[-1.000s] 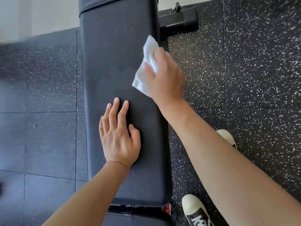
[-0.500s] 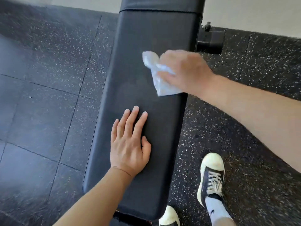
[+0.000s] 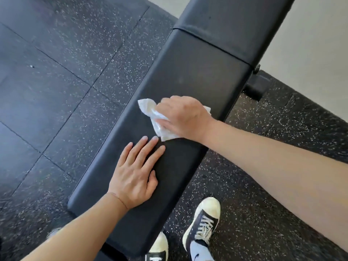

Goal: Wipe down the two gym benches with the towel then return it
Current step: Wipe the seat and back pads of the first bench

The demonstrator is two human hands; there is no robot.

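The bench [image 3: 190,76] runs slantwise across the rubber floor tiles [image 3: 56,81], from near the person's feet up toward the wall [image 3: 320,44] at the far right. On its pad the left hand [image 3: 134,176] lies flat toward the near end, and just beyond it the right hand [image 3: 185,117] presses the towel [image 3: 152,113] onto the pad, the towel's lower corner just beside the left fingertips. Two sneakers [image 3: 204,223] stand on the floor to the right of the bench's near end.

Speckled black rubber floor tiles [image 3: 62,76], pale wall [image 3: 310,44] — dark white-toed sneakers [image 3: 204,223], white sock [image 3: 200,251]
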